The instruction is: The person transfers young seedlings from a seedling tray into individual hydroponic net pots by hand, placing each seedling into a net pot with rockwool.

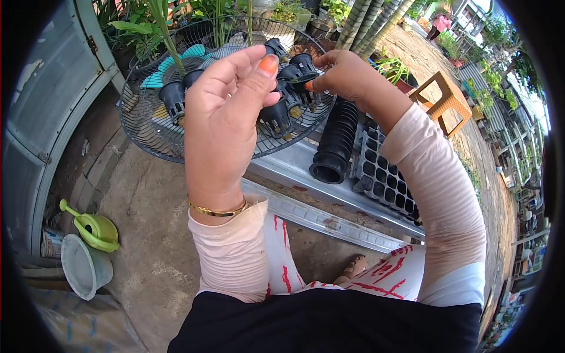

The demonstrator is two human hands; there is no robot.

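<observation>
Wire rack (136,136), bearing black pots (172,99); right of it, black pipe (336,144) and cell tray (385,170); below it at left, watering can (99,232) and basin (87,267); over it, left hand (226,112) half-curled, contents untellable, and right hand (348,76) pinching a pot rim (306,77).

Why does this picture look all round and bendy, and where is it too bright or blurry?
Head view: black corners, and the metal door curves, probably from a very wide lens; head view: the path glows in the sun while the concrete floor sits in softer shade; head view: the faraway person in pink looks small and fuzzy.
</observation>
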